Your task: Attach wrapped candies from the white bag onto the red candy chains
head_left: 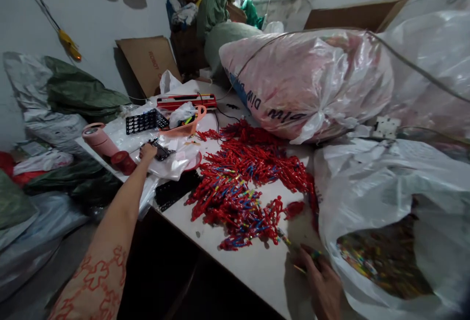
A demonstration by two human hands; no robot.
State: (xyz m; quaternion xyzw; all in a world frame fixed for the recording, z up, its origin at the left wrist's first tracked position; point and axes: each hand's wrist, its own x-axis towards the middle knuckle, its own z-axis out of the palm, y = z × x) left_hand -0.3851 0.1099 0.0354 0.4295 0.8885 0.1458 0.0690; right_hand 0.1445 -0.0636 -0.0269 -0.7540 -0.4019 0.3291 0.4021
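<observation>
My left hand (148,151) reaches far across the table's left side, its fingers closed at the edge of a black plastic piece (163,151) that lies among clear plastic bags (176,162). At the near right edge, my right hand (323,281) is curled around a few small, thin yellow-and-green pieces (300,268); their exact kind is too blurred to tell. Between the hands spreads a large pile of glossy red figures (235,188), many with blue and yellow parts. Beside the right hand, an open white sack (352,188) holds many small multicoloured pieces (385,261).
A pink bottle (98,139) and a dark red cup-like object (123,162) stand at the table's left edge. Behind are an orange basket (189,128), a black perforated tray (141,122) and a red bag sealer (183,101). A big stuffed bag (304,80) bounds the back right.
</observation>
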